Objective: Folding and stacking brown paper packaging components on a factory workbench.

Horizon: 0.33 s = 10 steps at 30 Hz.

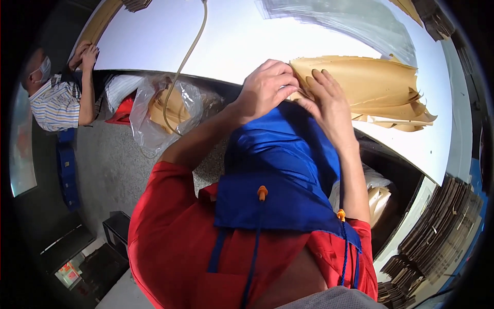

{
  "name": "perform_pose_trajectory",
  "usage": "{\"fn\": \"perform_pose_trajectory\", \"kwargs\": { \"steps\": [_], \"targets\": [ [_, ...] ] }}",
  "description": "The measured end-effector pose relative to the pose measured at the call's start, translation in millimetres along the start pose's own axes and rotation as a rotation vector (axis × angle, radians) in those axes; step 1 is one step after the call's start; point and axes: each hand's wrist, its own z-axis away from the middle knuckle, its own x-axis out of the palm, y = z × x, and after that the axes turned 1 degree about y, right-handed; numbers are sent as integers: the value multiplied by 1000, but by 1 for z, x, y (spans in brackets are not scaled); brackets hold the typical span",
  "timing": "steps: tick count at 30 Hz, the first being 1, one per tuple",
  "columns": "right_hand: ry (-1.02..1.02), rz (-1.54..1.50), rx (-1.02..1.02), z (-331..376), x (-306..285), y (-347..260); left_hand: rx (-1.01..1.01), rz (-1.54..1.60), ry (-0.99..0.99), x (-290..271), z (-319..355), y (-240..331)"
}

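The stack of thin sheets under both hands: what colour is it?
Tan, a yellowish brown; the sheets show best in the head view.
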Motion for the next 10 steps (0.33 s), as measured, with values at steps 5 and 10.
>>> {"fn": "perform_pose_trajectory", "kwargs": {
  "steps": [5,10],
  "targets": [
    [-11,-4,143,-2,3,-9,85,-86,154,10,-26,7],
    [68,-264,409,-6,-3,-11,-178,39,346,23,-34,32]
  ]
}}
